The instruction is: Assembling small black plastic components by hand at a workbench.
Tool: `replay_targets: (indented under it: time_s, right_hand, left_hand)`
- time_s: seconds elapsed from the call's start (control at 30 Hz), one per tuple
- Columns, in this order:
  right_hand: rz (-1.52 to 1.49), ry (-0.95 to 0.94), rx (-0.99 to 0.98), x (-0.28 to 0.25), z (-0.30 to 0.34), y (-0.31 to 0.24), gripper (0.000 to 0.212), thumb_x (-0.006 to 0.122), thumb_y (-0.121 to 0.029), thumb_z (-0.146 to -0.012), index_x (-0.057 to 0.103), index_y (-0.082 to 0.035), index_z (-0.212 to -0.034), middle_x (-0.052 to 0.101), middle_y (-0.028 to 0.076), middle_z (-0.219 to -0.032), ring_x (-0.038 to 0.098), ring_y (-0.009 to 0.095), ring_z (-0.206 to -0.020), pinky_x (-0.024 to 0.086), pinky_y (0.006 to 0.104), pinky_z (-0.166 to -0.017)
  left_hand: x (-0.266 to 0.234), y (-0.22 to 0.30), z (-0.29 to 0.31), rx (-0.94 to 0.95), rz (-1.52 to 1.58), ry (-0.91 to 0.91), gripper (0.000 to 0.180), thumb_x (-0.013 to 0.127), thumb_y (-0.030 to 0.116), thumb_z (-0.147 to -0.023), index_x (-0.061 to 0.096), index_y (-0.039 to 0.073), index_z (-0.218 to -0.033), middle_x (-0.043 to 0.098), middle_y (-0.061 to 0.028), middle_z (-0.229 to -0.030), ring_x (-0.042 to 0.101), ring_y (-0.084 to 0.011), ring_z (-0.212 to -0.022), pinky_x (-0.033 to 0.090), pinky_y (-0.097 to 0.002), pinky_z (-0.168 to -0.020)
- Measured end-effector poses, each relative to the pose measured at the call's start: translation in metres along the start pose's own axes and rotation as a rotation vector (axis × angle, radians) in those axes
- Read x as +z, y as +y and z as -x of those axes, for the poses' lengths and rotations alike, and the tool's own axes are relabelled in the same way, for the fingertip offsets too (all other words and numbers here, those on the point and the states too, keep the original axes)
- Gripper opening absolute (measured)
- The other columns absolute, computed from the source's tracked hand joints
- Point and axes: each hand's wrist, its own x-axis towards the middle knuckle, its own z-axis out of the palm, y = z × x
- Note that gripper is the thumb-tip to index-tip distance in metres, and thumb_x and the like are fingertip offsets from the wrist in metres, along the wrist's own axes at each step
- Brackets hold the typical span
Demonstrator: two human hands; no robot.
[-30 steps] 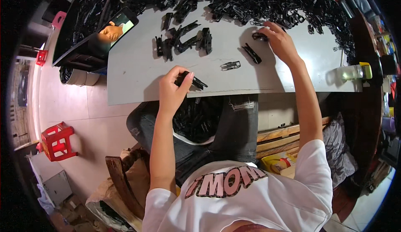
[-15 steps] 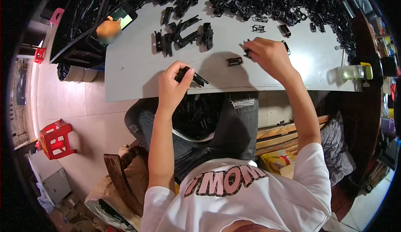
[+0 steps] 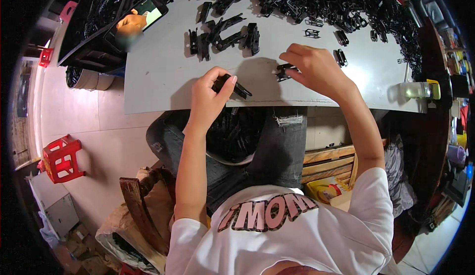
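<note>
My left hand (image 3: 213,89) is closed around slim black clip-like pieces (image 3: 240,90), just above the table's front edge. Their narrow ends stick out to the right past my thumb. To its right, my right hand (image 3: 316,69) hovers over the grey table (image 3: 158,84) with thumb and fingers apart. Beneath those fingertips lie small black clip pieces (image 3: 283,72), partly covered by the thumb. Beyond my left hand sits a loose group of black clips (image 3: 227,40). A few single clips (image 3: 341,57) lie past my right hand.
A large heap of black clips (image 3: 316,0) covers the table's far side. At the left, a phone (image 3: 148,15) leans by a black bin (image 3: 89,47). A clear jar (image 3: 417,89) stands at the right edge. Black pieces fill a container (image 3: 235,134) on my lap.
My right hand has come down and left to the black piece near the middle, and its fingers have spread. My left hand keeps its hold, barely moved.
</note>
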Motion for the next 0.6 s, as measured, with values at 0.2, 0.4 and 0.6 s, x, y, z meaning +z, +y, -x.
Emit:
replay_targets:
  time_s: [0.2,0.4,0.6]
  right_hand:
    - [-0.159,-0.065,0.078,0.014,0.011,0.008,0.027,0.065,-0.011,-0.080,0.062,-0.005,-0.106,0.060,0.010,-0.104,0.062,0.028,-0.080,0.051,0.0361,-0.072]
    - [-0.314,-0.002,0.145,0.016,0.013,0.013,0.031,0.069,-0.011,-0.078,0.063,-0.005,-0.107,0.060,0.010,-0.105,0.062,0.028,-0.077,0.051,0.0350,-0.069]
    - [-0.245,0.060,0.085,0.017,0.018,0.000,0.029,0.069,-0.010,-0.076,0.063,-0.004,-0.104,0.060,0.010,-0.100,0.062,0.028,-0.076,0.051,0.0354,-0.067]
  left_hand:
    - [0.000,0.000,-0.001,0.013,0.001,0.007,0.017,0.064,0.015,-0.087,0.057,0.001,-0.080,0.053,0.0019,-0.058,0.047,-0.0038,-0.053,0.037,-0.0219,-0.050]
    - [0.001,0.001,0.000,0.018,-0.018,0.004,0.018,0.064,0.016,-0.087,0.058,0.000,-0.080,0.055,-0.0001,-0.059,0.049,-0.0044,-0.054,0.039,-0.0224,-0.052]
    - [0.001,-0.001,0.000,0.010,-0.018,0.022,0.018,0.065,0.016,-0.086,0.058,0.000,-0.081,0.056,-0.0006,-0.060,0.049,-0.0047,-0.055,0.040,-0.0223,-0.053]
